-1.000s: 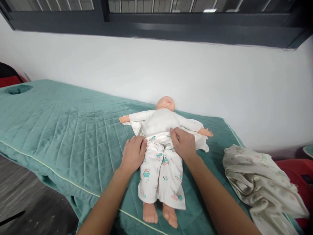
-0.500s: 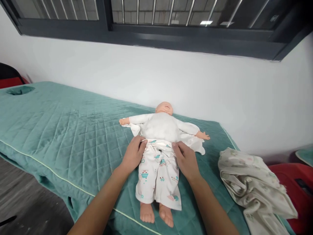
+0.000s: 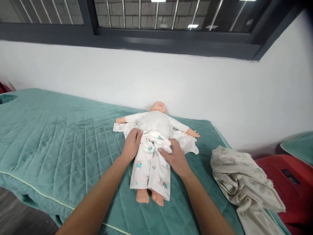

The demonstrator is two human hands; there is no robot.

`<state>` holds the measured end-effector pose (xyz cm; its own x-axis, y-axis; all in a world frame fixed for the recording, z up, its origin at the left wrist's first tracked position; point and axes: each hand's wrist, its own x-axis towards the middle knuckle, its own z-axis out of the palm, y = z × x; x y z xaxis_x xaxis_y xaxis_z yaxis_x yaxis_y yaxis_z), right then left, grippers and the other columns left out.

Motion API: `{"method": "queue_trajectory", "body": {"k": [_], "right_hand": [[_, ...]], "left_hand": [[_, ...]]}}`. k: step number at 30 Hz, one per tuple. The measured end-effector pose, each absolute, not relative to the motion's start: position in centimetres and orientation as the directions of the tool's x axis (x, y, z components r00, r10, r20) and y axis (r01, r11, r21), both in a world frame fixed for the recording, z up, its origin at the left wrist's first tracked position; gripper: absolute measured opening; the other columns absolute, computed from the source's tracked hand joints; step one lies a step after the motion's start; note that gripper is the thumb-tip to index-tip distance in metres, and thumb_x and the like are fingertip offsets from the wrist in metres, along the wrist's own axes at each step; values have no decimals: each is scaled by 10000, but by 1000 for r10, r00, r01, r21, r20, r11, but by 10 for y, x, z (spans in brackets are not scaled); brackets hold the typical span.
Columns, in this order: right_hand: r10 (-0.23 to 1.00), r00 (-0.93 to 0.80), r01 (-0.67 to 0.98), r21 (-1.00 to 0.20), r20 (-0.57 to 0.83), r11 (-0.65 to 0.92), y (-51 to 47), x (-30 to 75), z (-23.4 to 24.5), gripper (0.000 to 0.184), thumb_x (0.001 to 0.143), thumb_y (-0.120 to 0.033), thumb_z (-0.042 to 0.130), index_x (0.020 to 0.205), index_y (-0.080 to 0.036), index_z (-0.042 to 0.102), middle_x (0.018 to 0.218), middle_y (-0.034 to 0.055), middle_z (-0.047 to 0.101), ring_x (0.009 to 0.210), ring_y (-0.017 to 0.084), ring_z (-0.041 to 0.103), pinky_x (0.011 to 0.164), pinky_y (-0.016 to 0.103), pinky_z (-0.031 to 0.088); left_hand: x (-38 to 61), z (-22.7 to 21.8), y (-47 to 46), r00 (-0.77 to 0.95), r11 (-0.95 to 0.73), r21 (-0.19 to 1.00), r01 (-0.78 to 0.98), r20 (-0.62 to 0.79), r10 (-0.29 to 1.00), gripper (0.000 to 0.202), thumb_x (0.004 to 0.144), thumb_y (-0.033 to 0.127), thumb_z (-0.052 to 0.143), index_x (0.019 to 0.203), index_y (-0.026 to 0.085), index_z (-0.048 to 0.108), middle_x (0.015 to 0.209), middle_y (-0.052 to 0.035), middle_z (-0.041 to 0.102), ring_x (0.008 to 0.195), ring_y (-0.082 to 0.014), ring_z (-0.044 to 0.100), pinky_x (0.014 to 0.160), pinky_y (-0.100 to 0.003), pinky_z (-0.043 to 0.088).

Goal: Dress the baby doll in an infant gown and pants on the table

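Observation:
A baby doll [image 3: 156, 122] lies on its back, head toward the wall, arms spread, with a white cloth torso. Printed white pants [image 3: 151, 163] cover its legs, and its bare feet stick out at the cuffs. My left hand [image 3: 132, 143] is closed on the waistband at the left hip. On the other side my right hand [image 3: 176, 157] pinches a bunched fold of the pants below the waist, thumb on top. A white printed shirt [image 3: 187, 142] is spread open beneath the doll's back and arms.
The doll lies on a bed with a green quilted cover [image 3: 73, 147]. A crumpled printed cloth [image 3: 242, 176] lies at the right edge, beside a red chair [image 3: 290, 182]. Behind stands a white wall [image 3: 207, 85] under a barred window [image 3: 151, 16].
My right hand has shifted from the waistband edge to a bunched fold lower on the pants. The waistband now sits crooked. The whole view has turned slightly right.

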<state>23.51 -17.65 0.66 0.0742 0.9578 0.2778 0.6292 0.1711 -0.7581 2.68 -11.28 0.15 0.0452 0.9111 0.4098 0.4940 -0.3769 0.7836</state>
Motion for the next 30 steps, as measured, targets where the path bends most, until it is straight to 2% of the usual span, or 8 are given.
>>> {"method": "queue_trajectory", "body": {"k": [4, 9, 13, 16, 19, 22, 26, 30], "right_hand": [[939, 28, 749, -630, 343, 208, -175, 236, 6, 311, 821, -497, 658, 813, -222, 513, 898, 11, 567, 897, 221, 541, 771, 345, 427], [907, 8, 760, -592, 422, 269, -177, 236, 6, 239, 826, -380, 667, 746, -217, 511, 882, 11, 558, 858, 196, 537, 758, 322, 417], [880, -21, 769, -555, 474, 317, -184, 234, 10, 211, 806, -307, 675, 688, -212, 528, 788, -6, 560, 804, 180, 534, 716, 299, 395], [902, -18, 744, -596, 432, 300, -197, 233, 12, 243, 818, -349, 668, 663, -208, 544, 721, -19, 572, 727, 165, 531, 664, 283, 374], [946, -25, 687, -682, 322, 251, -214, 230, 10, 293, 841, -421, 640, 659, -203, 570, 673, -31, 592, 653, 149, 525, 618, 269, 361], [967, -40, 625, -749, 252, 221, -226, 227, 7, 308, 847, -449, 624, 675, -195, 596, 671, -29, 607, 650, 150, 536, 601, 260, 366], [973, 0, 568, -801, 229, 189, -226, 226, 5, 266, 840, -437, 608, 734, -194, 632, 711, -14, 635, 693, 165, 551, 623, 262, 395], [975, 62, 560, -816, 212, 141, -220, 226, 4, 201, 788, -397, 636, 742, -202, 625, 693, -25, 620, 679, 161, 532, 626, 262, 402]], "left_hand": [[24, 1, -130, -29, -311, 792, 525, 382, 924, 305, 960, 410, 425, 758, 201, 515, 717, 13, 550, 704, -160, 514, 681, -287, 381], [20, 2, -173, -82, -215, 863, 457, 282, 956, 364, 948, 463, 446, 700, 204, 508, 627, 33, 517, 620, -142, 480, 607, -268, 361], [15, -2, -195, -121, -164, 889, 427, 236, 964, 368, 935, 520, 468, 776, 206, 574, 673, 20, 581, 636, -155, 514, 598, -274, 389], [12, -7, -194, -85, -193, 898, 396, 245, 966, 316, 911, 511, 518, 925, 208, 605, 822, -1, 647, 725, -171, 574, 670, -287, 445], [11, -11, -187, -43, -273, 876, 398, 315, 948, 304, 913, 481, 516, 1021, 214, 612, 977, -36, 642, 864, -192, 594, 785, -318, 474], [10, -13, -180, -13, -328, 850, 411, 366, 931, 274, 916, 463, 509, 960, 215, 617, 974, -45, 609, 912, -198, 577, 804, -322, 473], [9, -9, -181, -10, -350, 854, 384, 383, 924, 255, 915, 445, 520, 868, 207, 599, 993, -49, 575, 925, -192, 558, 780, -307, 459], [5, -6, -202, 78, -341, 874, 345, 335, 939, 340, 953, 441, 465, 725, 200, 539, 846, -25, 558, 827, -179, 540, 755, -306, 425]]}}
